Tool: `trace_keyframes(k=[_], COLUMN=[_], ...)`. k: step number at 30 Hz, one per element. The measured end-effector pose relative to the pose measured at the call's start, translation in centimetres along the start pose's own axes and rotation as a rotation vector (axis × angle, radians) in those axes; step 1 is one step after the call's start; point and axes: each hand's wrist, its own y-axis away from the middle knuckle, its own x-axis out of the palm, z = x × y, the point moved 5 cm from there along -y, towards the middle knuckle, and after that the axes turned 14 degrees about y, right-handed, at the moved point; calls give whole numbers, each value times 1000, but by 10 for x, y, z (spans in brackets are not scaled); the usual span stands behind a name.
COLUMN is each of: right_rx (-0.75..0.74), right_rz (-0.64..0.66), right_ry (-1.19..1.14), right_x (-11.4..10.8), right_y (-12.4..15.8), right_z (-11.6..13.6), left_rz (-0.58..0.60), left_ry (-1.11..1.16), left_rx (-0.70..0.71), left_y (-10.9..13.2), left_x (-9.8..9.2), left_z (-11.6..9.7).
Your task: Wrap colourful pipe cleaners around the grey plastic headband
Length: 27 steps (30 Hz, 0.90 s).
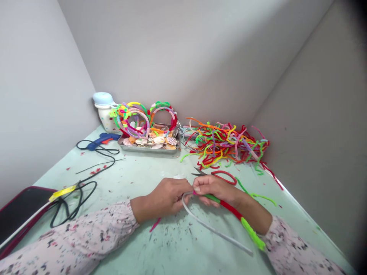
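Note:
A headband (215, 228) curves between my hands, its bare grey half pointing down to the right. The other half is wrapped in green, red (231, 209) and fuzzy lime pipe cleaner. My right hand (216, 190) is closed around the wrapped part, thumb by a small pink turn at the bend. My left hand (172, 194) is pinched closed beside that turn, its fingertips partly hidden. A pink pipe cleaner (155, 225) sticks out below my left hand and seems to run into its grip. Red-handled scissors (223, 176) lie just behind my right hand.
A metal tray (149, 149) of shells and finished colourful headbands (134, 122) stands at the back, beside a white jar (106, 114). Tangled pipe cleaners (229, 145) lie back right. At left are a blue glue gun (100, 141), black cord (93, 182) and a dark phone-like device (24, 208).

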Motion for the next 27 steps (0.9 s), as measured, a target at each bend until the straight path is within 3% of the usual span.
trace_keyframes(k=[7, 13, 17, 20, 23, 27], right_rx=[9, -11, -89, -178, -226, -225], right_rz=[59, -67, -244, -534, -717, -742], right_ry=[-4, -20, -58, -98, -67, 59], right_x=[1, 0, 0, -9, -11, -2], right_y=[4, 7, 3, 4, 7, 8], right_z=[-1, 4, 10, 13, 15, 18], left_rz=[48, -73, -429, -639, -582, -510], left_ry=[-148, -104, -106, -114, 9, 239], left_rx=[44, -43, -159, -166, -235, -356], left_y=[0, -2, -1, 3, 1, 0], left_x=[2, -3, -26, -39, -33, -18], left_z=[-6, -5, -7, -15, -13, 0])
